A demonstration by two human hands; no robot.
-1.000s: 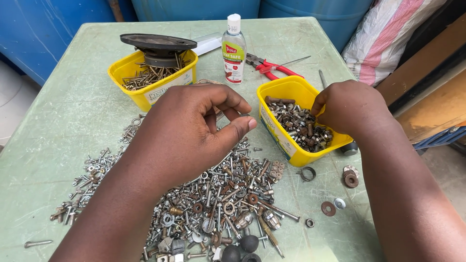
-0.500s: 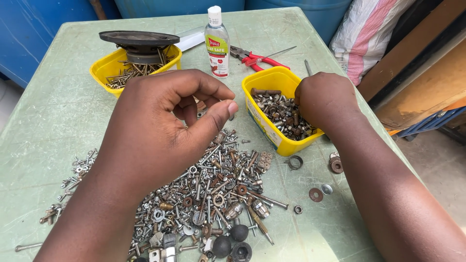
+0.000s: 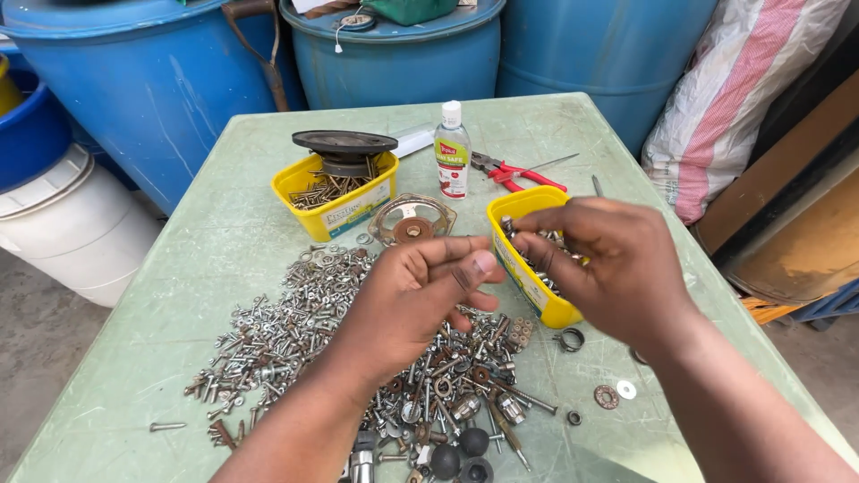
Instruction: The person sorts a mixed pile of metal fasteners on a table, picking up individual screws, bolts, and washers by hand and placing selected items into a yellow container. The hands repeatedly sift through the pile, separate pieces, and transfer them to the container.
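Two bare hands work over a pale green table: the left hand, fingers curled shut, hovers above a heap of bolts and nuts, while the right hand pinches its fingertips over a yellow tub of sorted fasteners; any piece held is hidden.

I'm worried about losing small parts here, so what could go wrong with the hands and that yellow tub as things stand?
The right hand hovers over the right-hand yellow tub, which is already full; a nudge might spill it. Loose washers lie close to the table edge and could roll off. The left hand sits above the hardware pile; its forearm might sweep pieces away.
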